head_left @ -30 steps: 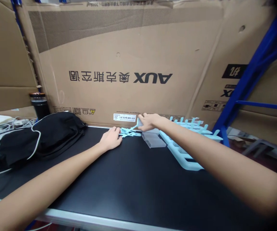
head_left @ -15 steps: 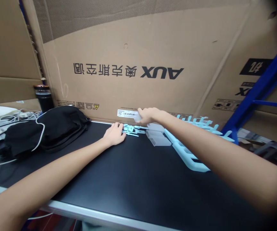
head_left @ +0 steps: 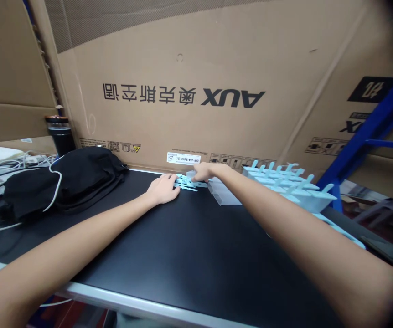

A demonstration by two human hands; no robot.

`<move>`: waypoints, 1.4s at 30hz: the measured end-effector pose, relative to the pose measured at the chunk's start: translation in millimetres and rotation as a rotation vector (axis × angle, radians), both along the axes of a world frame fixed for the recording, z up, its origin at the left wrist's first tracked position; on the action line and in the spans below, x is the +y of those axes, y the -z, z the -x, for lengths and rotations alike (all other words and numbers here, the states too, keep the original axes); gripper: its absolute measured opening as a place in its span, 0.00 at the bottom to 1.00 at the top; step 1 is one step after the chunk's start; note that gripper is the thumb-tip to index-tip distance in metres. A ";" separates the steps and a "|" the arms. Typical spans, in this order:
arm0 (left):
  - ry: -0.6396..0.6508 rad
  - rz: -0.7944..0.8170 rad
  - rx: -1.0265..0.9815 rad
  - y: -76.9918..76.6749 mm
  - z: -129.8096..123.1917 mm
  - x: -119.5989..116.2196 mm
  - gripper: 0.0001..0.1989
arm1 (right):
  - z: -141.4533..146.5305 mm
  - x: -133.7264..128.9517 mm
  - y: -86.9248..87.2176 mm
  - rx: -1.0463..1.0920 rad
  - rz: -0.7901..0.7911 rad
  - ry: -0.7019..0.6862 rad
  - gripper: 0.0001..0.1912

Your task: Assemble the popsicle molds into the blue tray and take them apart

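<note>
My left hand rests on the black tabletop, fingers bent against the left end of a loose pile of light blue plastic sticks; whether it grips one I cannot tell. My right hand is closed on a translucent plastic sleeve, mostly covered by the fingers, just above the right side of that pile. Other translucent sleeves lie beside it under my right forearm. Farther right stands a light blue popsicle mold with several stick handles pointing up, partly hidden by the forearm.
A big cardboard box walls off the back. On the left are a black bag, a dark bottle and white cables. A blue metal post rises at right. The table's metal edge runs along the front.
My right hand has come down with the sleeve to the blue sticks. The light blue frame by my right forearm now shows farther right. My left hand has barely moved.
</note>
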State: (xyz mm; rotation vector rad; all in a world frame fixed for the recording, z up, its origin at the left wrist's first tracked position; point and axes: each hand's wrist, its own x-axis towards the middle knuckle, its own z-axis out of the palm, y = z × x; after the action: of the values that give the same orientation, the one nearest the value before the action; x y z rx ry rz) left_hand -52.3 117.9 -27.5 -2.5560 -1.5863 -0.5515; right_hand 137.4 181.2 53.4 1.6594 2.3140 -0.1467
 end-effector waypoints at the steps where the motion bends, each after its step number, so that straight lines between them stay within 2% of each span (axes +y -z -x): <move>1: 0.003 0.002 0.002 -0.2 0.2 0.0 0.19 | 1.4 0.6 1.2 0.010 0.005 -0.004 0.23; 6: 0.029 0.009 0.015 -1.5 1.3 -0.9 0.20 | 9.7 -3.5 -6.0 0.061 0.032 -0.041 0.27; 11: 0.041 0.013 0.006 1.1 1.3 2.0 0.19 | -4.1 -24.0 -40.9 0.086 -0.175 -0.139 0.36; 14: 0.061 0.014 -0.022 3.8 1.2 4.4 0.19 | -26.8 -42.6 -54.6 0.028 -0.195 -0.098 0.40; 16: 0.057 0.009 -0.038 4.0 1.8 4.1 0.18 | -43.3 -54.7 -52.7 -0.025 -0.147 -0.115 0.42; 19: 0.076 -0.065 -0.045 0.7 2.4 -0.2 0.17 | -64.3 -67.1 -39.7 -0.084 -0.056 -0.231 0.39; 23: 0.272 -0.232 0.020 -6.0 -7.5 -7.7 0.14 | -83.0 -69.6 -29.7 -0.122 -0.063 -0.338 0.33; 27: 0.406 -0.188 0.074 -7.9 -39.8 -10.3 0.15 | -97.3 -64.3 -34.6 -0.069 -0.067 -0.401 0.29; 30: 0.473 -0.148 0.108 -7.9 -66.3 -9.1 0.16 | -103.3 -63.1 -38.4 -0.061 -0.049 -0.401 0.28; 33: 0.507 -0.120 0.144 -9.4 -81.3 -7.0 0.14 | -102.2 -65.3 -39.5 -0.087 -0.057 -0.375 0.27; 42: 0.625 -0.048 0.205 -13.5 -84.5 4.3 0.12 | -90.1 -67.1 -31.7 -0.166 -0.119 -0.227 0.24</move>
State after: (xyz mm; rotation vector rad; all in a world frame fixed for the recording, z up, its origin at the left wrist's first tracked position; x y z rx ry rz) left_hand 32.2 122.2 -14.0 -2.9322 -0.6841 -0.3383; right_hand 227.6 114.1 85.1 1.3873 2.3997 0.1729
